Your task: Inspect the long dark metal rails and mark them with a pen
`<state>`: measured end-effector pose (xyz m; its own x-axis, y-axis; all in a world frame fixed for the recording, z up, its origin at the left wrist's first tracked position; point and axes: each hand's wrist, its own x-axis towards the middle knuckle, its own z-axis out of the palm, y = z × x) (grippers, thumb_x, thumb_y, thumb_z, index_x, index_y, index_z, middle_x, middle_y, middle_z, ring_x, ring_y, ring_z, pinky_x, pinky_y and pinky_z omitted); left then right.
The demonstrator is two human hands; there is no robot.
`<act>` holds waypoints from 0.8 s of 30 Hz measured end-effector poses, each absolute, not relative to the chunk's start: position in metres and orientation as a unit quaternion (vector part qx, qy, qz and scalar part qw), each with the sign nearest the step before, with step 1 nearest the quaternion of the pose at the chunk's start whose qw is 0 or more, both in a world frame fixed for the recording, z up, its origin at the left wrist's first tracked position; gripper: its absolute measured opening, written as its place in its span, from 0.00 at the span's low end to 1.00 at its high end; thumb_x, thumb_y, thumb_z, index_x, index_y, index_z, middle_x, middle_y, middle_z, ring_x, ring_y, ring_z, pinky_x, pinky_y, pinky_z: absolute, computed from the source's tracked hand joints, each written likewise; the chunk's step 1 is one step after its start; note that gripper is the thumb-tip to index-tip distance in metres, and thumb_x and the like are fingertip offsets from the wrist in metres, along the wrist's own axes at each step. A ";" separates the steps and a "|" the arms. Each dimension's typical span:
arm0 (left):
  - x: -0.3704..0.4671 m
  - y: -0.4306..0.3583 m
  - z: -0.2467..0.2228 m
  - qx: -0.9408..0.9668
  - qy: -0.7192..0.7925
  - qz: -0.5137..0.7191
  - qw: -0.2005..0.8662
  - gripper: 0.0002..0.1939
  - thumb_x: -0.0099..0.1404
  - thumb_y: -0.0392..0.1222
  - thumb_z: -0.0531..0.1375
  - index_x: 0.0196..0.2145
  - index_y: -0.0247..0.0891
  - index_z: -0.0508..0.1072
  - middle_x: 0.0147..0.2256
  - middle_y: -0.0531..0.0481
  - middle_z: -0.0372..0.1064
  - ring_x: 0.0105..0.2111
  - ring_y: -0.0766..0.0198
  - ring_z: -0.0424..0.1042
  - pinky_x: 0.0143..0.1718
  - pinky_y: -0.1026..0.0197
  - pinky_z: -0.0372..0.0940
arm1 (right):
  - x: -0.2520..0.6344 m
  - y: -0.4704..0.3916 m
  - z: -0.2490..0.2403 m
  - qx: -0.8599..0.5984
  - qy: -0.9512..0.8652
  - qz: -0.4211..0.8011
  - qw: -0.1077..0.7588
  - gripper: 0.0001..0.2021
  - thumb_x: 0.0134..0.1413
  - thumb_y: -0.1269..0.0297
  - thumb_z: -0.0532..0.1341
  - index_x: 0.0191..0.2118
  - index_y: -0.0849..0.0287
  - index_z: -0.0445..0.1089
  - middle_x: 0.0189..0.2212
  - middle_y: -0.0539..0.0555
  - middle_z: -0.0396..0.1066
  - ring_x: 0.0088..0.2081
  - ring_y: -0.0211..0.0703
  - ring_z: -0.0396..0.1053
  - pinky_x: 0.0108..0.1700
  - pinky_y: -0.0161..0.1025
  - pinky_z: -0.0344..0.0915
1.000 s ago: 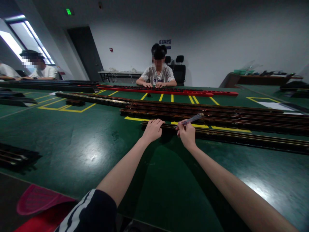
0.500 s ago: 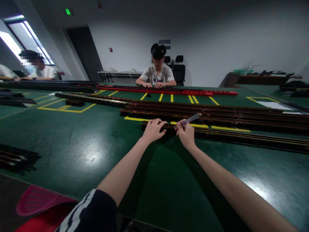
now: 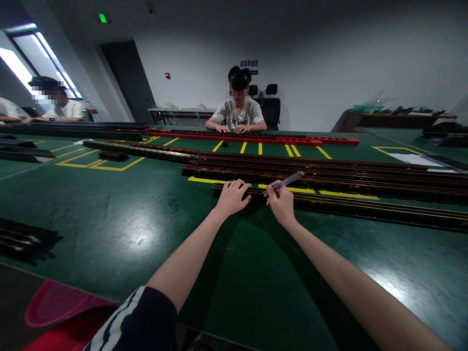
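A long dark strip [image 3: 358,209] with thin gold lines lies across the green table [image 3: 153,209]. My left hand [image 3: 233,197] is laid over its left end, fingers bent over the far side and thumb along the near side, holding it against the table. Just to the right, my right hand [image 3: 281,202] is closed in a pinch around a screwdriver [image 3: 290,180] with a clear, purplish handle. Its handle leans up to the right, and its lower end points down at the strip. Whether the tip touches the strip is too small to tell.
A stack of similar dark strips [image 3: 329,173] lies just beyond my hands. More strips [image 3: 25,239] sit at the near left edge. Across the table, a person [image 3: 239,112] rests both hands by a red strip [image 3: 318,141]. A pink plastic seat [image 3: 62,304] stands below left.
Almost nothing differs. My right hand and the screwdriver have shifted very slightly to the left, and my left hand stays on the strip.
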<state>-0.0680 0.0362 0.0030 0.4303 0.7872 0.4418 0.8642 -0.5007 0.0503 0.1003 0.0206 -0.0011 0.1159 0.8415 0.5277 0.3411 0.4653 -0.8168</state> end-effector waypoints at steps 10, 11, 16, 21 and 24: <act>-0.067 0.038 0.000 -0.833 -0.498 -0.214 0.111 0.16 0.66 0.42 0.53 0.49 0.38 0.69 0.46 0.44 0.69 0.47 0.54 0.67 0.51 0.50 0.57 | 0.101 0.021 -0.001 -0.463 -0.658 0.196 0.560 0.15 0.57 0.50 0.54 0.28 0.56 0.60 0.21 0.53 0.70 0.20 0.42 0.67 0.25 0.38 0.63; -0.067 0.038 0.000 -0.833 -0.498 -0.214 0.111 0.16 0.66 0.42 0.53 0.49 0.38 0.69 0.46 0.44 0.69 0.47 0.54 0.67 0.51 0.50 0.57 | 0.101 0.021 -0.001 -0.462 -0.658 0.194 0.561 0.14 0.57 0.50 0.54 0.28 0.56 0.61 0.20 0.53 0.70 0.21 0.42 0.68 0.26 0.38 0.63; -0.067 0.037 0.000 -0.835 -0.495 -0.214 0.111 0.15 0.66 0.42 0.53 0.49 0.38 0.69 0.47 0.44 0.69 0.47 0.54 0.67 0.51 0.50 0.57 | 0.101 0.021 -0.002 -0.462 -0.659 0.190 0.562 0.14 0.57 0.52 0.54 0.28 0.56 0.61 0.21 0.53 0.70 0.21 0.42 0.68 0.25 0.37 0.63; -0.067 0.037 0.001 -0.835 -0.497 -0.212 0.101 0.16 0.66 0.41 0.53 0.49 0.37 0.69 0.47 0.44 0.69 0.47 0.54 0.67 0.52 0.49 0.57 | 0.101 0.021 -0.002 -0.464 -0.653 0.191 0.567 0.13 0.57 0.52 0.54 0.29 0.56 0.60 0.21 0.53 0.69 0.21 0.42 0.68 0.24 0.37 0.63; -0.067 0.037 0.001 -0.835 -0.497 -0.214 0.098 0.16 0.65 0.41 0.53 0.49 0.38 0.69 0.47 0.44 0.69 0.47 0.54 0.67 0.52 0.49 0.57 | 0.101 0.021 -0.002 -0.466 -0.649 0.190 0.570 0.13 0.57 0.53 0.54 0.29 0.56 0.60 0.20 0.53 0.68 0.21 0.42 0.67 0.24 0.37 0.62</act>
